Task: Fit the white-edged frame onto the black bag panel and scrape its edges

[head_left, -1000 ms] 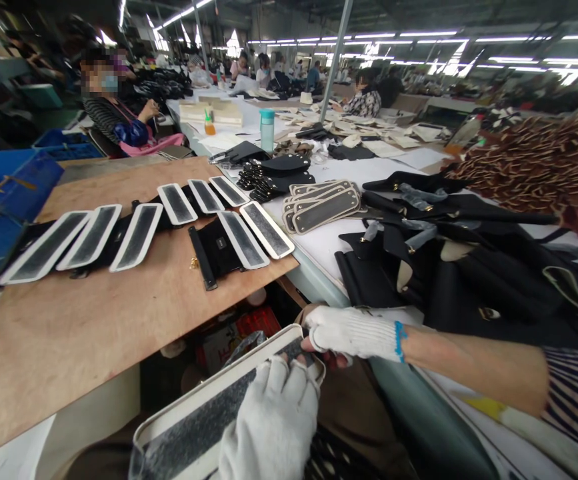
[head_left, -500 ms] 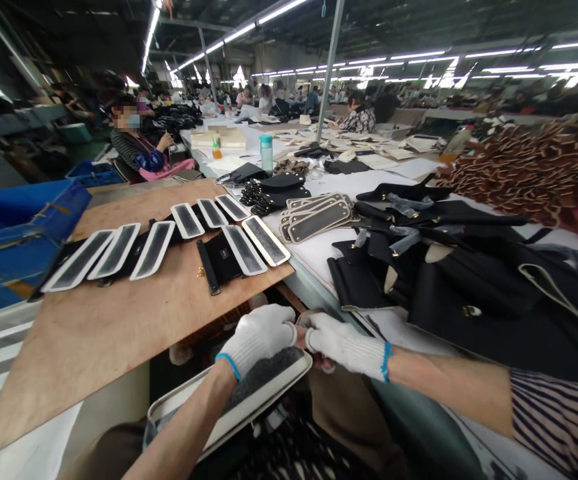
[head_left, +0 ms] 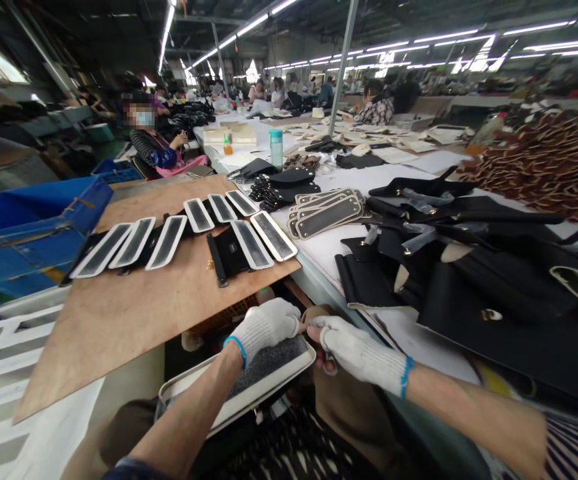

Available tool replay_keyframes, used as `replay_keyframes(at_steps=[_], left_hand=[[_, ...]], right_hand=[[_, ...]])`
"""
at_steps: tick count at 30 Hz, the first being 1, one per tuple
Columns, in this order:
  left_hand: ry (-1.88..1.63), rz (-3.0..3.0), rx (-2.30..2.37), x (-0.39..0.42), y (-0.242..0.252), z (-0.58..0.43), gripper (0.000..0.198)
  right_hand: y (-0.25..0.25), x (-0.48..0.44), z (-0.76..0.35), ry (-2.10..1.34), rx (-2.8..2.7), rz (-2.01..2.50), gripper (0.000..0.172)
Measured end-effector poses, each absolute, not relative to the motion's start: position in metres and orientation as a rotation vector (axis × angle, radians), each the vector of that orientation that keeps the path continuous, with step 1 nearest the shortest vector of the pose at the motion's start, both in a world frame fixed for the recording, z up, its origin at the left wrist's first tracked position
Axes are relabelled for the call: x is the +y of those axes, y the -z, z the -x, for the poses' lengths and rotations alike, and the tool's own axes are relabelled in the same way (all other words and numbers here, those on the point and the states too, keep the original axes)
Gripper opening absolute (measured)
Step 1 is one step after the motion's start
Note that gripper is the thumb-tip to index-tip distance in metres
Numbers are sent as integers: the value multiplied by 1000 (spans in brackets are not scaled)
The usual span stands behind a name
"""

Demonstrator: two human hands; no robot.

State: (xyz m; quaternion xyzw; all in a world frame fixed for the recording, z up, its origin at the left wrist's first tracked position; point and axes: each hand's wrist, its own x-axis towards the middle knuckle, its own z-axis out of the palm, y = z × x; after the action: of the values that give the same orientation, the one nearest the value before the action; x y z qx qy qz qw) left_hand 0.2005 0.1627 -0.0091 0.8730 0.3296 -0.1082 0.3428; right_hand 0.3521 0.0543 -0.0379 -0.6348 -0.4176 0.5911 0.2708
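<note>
My left hand (head_left: 271, 325), in a white knit glove with a blue cuff, lies over a long piece with a dark grey fuzzy middle and an off-white rim (head_left: 289, 371), which rests on my lap. Its bare fingertips are pinched together past the far right end of that piece. Close beside them, the bare fingertips of my gloved right hand (head_left: 361, 352) are also closed, to the right of the rim. Whatever the fingertips hold is too small to make out. My left forearm hides part of the long piece.
Several white-rimmed grey panels (head_left: 198, 215) on black pieces lie on the wooden board (head_left: 133, 320). Studded strips (head_left: 331, 217) are stacked on the white table. Black bag parts (head_left: 509, 300) pile up at right, and a blue bin (head_left: 33, 227) stands at left. A masked person sits beyond.
The camera view has turned slightly, so the surroundings sit further right. My fingertips have drawn a little apart, and my right hand is lower and further right.
</note>
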Motion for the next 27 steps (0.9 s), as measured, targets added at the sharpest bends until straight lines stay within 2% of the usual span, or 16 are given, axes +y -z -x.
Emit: replay_keyframes(at_steps=[3,6,13,20,23,27], left_hand=[[283,-2257,863,161,2,-200,23],[296,-2241,869,161,-1,-200,21],[283,-2232,877,163,4,-202,24],[258,-2238,898,165,9,-204,20],[187,-2236,1055,151,1,-204,18],[-32,-2176,1332,133,-18,-185,19]], right_hand=[[39,59,-363,-1770,-1167,1566,52],[36,67,-370,-1854,-1230,1528,53],[23,93,-373,-1939,-1492,1743,28],[15,104,-360,-1936,-1483,1988,18],[12,102,-358,-1899,-1509,1990,10],[14,93,-363,-1801,-1554,1936,11]])
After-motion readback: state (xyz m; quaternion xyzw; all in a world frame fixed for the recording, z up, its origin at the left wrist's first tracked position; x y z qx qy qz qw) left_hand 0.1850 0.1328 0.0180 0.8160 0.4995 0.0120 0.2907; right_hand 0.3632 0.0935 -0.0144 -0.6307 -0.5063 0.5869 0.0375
